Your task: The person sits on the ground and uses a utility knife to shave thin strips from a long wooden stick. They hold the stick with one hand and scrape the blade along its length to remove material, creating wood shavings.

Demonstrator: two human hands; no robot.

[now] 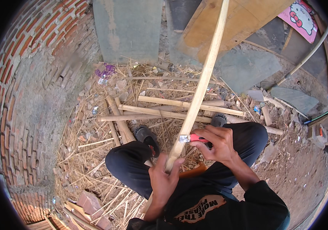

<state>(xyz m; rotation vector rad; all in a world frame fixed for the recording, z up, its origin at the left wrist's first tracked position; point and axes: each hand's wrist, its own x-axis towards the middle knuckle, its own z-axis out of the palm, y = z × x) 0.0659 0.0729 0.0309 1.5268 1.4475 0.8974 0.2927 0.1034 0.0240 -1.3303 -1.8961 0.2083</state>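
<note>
A long split bamboo strip (204, 76) rises from my lap and slants up and away to the right. My left hand (163, 180) is closed around its lower part, thumb on the near face. In my right hand (218, 143) is a red-handled cutter (197, 137), gripped between thumb and fingers. Its short, bright metal end lies across the strip, a little above my left hand. Whether the edge bites into the bamboo cannot be made out.
Several bamboo pieces (164, 112) lie across the ground beyond my feet, among straw-like shavings (91, 168) and rubble. A brick wall (22, 115) stands on the left. Grey boards (129, 30) and a brown panel (240, 23) lean at the back. Brick pieces (91, 205) lie at lower left.
</note>
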